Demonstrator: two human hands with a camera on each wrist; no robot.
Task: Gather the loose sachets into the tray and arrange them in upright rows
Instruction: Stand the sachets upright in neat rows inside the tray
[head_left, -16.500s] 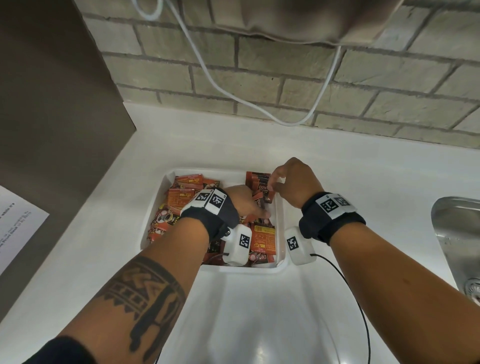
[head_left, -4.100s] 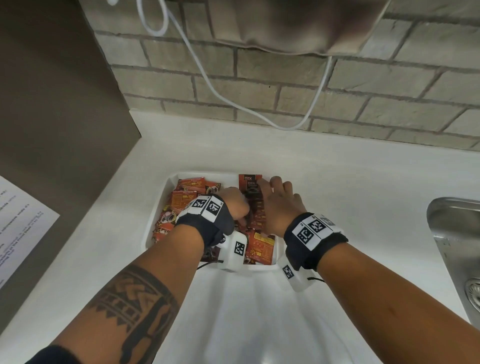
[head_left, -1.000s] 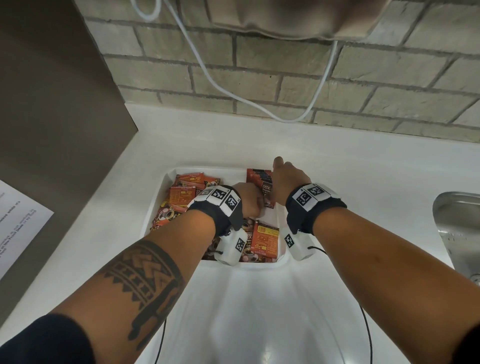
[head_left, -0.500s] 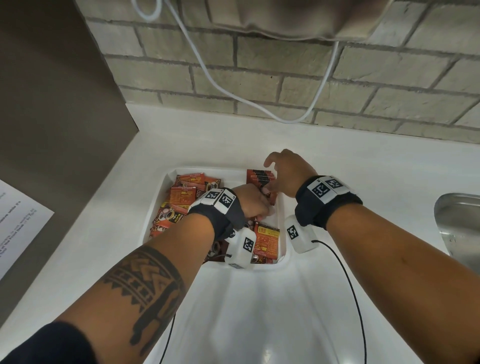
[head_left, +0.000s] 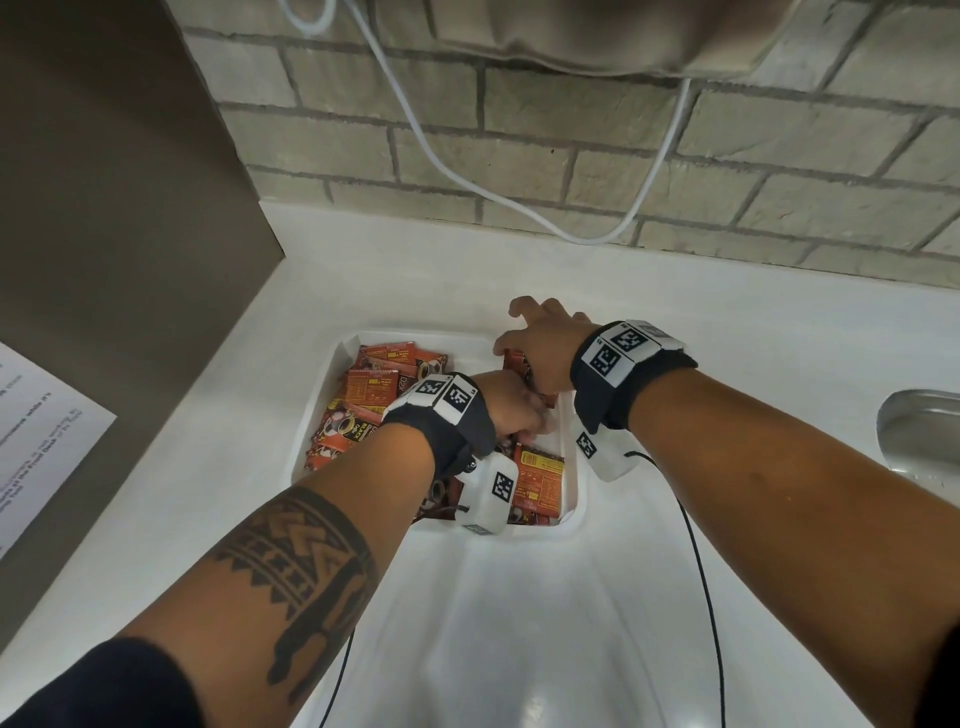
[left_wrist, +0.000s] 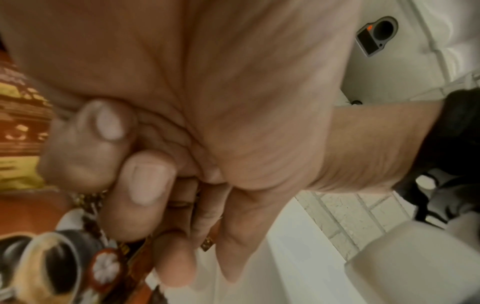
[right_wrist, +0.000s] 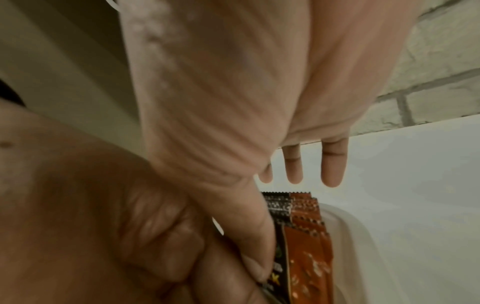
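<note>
So both hands are down in the white tray (head_left: 311, 441), which sits on a white countertop (head_left: 727, 322) against a brick wall (head_left: 571, 130). The left hand (head_left: 511, 410) is balled up in the middle of the tray; from the left wrist view its fingers (left_wrist: 145, 185) are curled in tight, with bits of sachet edge poking out between them, so it looks like it's gripping a sachet or two, though it's blurry. The right hand (head_left: 545, 345) is at the tray's far right side with its thumb (right_wrist: 249, 236) pressed flat against a stack of upright sachets (right_wrist: 306, 236) standing along the tray's right wall, while its other fingers (right_wrist: 333, 164) are spread out straight, off the packets. The two hands are touching or just about.

Loose sachets (head_left: 374, 395) lie flat and jumbled in the left half of the tray, and a few more (head_left: 537, 478) lie near the front right corner. A steel sink (head_left: 919, 431) peeks in at the right edge, and a white cable (head_left: 519, 202) droops across the bricks.
</note>
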